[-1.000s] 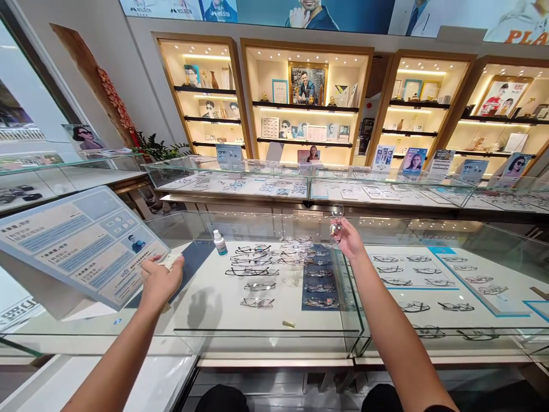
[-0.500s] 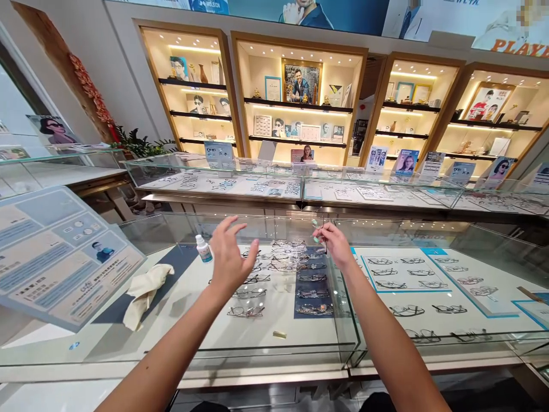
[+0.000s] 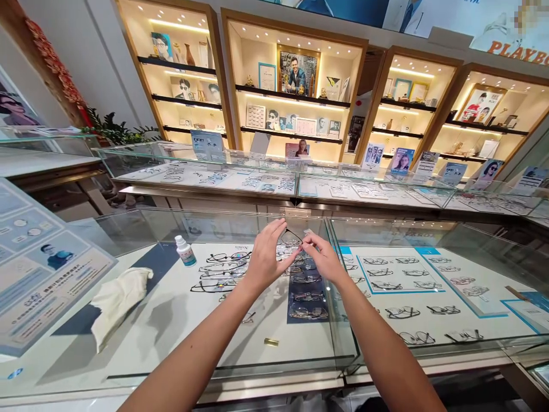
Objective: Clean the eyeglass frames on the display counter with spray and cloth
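Above the glass counter, a pair of thin dark-framed eyeglasses [image 3: 293,231] is held up between my hands. My right hand [image 3: 322,256] pinches one side of the frame with thumb and fingertips. On the other side, my left hand [image 3: 269,252] has its fingers and thumb around the edge of the frame; part of the glasses is hidden behind it. Below lie rows of eyeglasses [image 3: 223,270] on the white display surface, and more on a dark blue mat [image 3: 295,315]. A small white bottle [image 3: 186,252] stands to the left of my left hand.
A cream cloth [image 3: 118,300] lies crumpled on the counter at left, near a large blue-and-white sign board [image 3: 47,269]. A gold tag [image 3: 271,342] is near the front edge. Glass panes [image 3: 343,320] divide the counter; another display case [image 3: 214,186] stands beyond.
My left hand has moved right and closed on the frame. My right hand has shifted slightly left and lower with the eyeglasses, so both hands now meet. The view has turned a little.
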{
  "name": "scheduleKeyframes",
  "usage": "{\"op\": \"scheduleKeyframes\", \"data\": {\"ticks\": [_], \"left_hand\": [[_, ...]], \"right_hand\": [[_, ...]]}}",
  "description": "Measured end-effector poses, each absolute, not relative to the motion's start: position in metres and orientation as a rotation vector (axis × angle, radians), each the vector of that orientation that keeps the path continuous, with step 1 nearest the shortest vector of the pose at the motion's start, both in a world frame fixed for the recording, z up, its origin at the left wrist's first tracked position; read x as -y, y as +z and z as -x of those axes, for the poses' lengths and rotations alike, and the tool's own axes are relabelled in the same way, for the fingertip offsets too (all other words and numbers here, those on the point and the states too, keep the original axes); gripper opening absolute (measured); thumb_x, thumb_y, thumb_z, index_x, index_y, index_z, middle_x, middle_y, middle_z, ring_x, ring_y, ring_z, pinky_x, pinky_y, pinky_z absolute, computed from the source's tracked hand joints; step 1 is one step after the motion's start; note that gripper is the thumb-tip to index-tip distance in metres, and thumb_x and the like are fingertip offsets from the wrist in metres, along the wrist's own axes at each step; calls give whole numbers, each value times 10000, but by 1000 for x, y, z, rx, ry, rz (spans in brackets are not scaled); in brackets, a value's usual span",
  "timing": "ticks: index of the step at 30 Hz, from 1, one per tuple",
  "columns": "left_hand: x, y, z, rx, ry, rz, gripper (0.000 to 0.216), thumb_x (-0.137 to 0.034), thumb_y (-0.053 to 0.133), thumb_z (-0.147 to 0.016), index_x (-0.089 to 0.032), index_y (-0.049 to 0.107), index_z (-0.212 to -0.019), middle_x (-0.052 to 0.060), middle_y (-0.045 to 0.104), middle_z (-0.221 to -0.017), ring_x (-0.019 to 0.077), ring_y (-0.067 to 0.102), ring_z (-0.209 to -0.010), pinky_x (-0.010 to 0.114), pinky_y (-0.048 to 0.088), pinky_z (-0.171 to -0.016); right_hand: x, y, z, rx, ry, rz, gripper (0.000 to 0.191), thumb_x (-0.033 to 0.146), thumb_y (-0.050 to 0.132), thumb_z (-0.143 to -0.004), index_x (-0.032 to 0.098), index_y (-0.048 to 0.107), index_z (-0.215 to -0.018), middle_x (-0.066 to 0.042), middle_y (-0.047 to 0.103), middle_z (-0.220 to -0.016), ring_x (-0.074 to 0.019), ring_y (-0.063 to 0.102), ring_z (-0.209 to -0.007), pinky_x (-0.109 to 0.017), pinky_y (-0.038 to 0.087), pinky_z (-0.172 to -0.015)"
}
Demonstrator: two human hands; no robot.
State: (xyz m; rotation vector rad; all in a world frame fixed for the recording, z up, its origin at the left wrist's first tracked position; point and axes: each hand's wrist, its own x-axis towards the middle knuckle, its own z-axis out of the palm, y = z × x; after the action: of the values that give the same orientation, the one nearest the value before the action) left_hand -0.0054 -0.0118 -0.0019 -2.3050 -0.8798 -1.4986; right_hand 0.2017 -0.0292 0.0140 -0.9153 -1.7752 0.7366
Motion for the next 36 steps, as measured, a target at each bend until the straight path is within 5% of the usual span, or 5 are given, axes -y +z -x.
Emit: {"op": "scheduleKeyframes", "data": {"ticks": [16,22,28,36], "left_hand": [[8,-8,15,871,-1537,2273,696,-334,797,-901,-255,458,-1504,161,657,-1422,328,638,-1317,499,529,-1069],[6,-7,17,919,-1612,2203,642,-334,794,-905,-244,491,-1465,160,662,-1412,320,648,-1303,490,534,-1070],[4,-6,21,987,-1787,2082,639,-381,802,-894,-237,515,-1446,155,671,-1368,319,651,-1286,497,541,-1084],[1,-8,23,1024,-1752,2071,620,-389,793,-904,-233,521,-1439,150,677,-1342,311,656,-1260,491,545,-1067]], "right_hand": [[32,8,-197,1903,464,1016,236,356,501,-1038,251,663,-901,-38,688,-925,-243,600,-961,-387,408,-909],[21,5,-211,1628,226,1035,273,459,547,-1017,270,744,-1007,-60,750,-1134,-281,612,-1145,-439,405,-1032],[-2,-10,-220,1314,725,1051,510,612,468,-1006,225,748,-1184,-63,746,-853,-257,671,-845,-387,503,-805],[4,-6,-211,1327,848,984,583,677,467,-991,210,804,-1082,-92,820,-946,-228,657,-793,-411,523,-882]]}}
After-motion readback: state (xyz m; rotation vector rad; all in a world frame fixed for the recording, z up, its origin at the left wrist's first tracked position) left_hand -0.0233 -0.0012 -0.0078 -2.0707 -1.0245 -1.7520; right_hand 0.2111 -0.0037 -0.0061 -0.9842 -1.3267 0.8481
